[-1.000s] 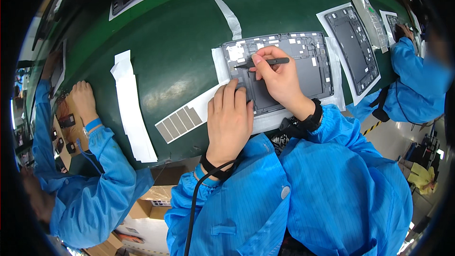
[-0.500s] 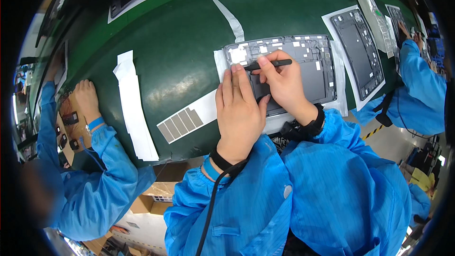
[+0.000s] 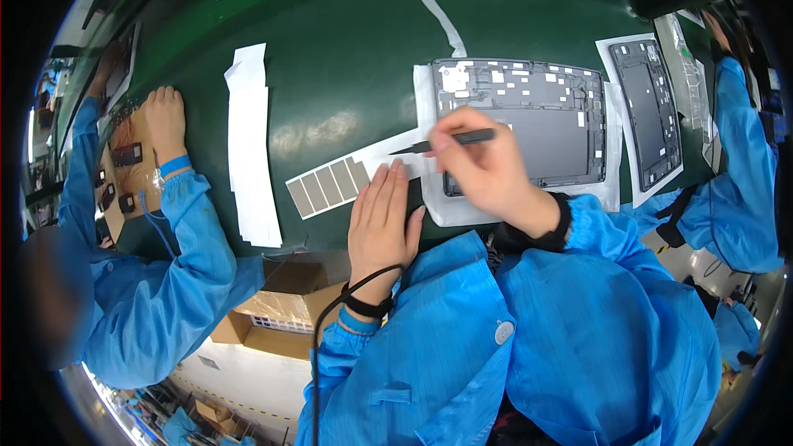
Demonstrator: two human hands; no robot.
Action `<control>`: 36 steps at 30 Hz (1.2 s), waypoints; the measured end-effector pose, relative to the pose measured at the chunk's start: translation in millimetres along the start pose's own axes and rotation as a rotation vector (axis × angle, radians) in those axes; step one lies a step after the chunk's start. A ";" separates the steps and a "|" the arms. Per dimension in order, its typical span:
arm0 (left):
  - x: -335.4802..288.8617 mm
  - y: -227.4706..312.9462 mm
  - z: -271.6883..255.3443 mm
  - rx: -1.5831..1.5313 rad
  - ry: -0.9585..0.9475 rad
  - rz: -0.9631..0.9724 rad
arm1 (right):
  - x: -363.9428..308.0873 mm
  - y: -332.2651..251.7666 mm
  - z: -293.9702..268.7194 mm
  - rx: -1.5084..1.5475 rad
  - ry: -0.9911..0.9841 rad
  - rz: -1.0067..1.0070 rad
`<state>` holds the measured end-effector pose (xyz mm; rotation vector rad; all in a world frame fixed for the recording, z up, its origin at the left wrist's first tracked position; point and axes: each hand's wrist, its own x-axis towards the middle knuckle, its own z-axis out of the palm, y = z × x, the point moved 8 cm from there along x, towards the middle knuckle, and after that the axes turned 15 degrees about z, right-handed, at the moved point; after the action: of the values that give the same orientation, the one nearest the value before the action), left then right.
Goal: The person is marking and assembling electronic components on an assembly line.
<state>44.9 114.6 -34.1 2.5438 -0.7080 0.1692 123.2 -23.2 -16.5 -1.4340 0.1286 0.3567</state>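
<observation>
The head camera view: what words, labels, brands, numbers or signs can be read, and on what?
None can be read.
White patches on the dark grey rectangular shell: any print is too small.
Flat grey-brown rectangles on the long white strip: no readable marks.
Slim black pointed tool: no readable marks.

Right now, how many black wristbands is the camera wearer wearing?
2: the left wristband, between the left hand and its cuff; the right wristband, behind the right hand. More could hide under the blue sleeves.
</observation>
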 end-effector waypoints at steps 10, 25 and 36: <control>-3.3 -2.9 1.5 0.057 0.091 0.042 | 19.5 17.7 42.5 -0.328 -0.065 -0.075; -2.4 -1.2 2.2 0.040 0.122 0.044 | 8.7 15.2 43.3 -0.326 -0.043 -0.036; 8.3 5.0 -4.7 0.003 0.026 0.016 | -37.0 23.8 -52.2 -0.015 0.211 0.083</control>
<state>49.5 109.3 -25.9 2.5351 -0.7187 0.2082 87.4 -78.2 -35.2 -1.4818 0.3581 0.2738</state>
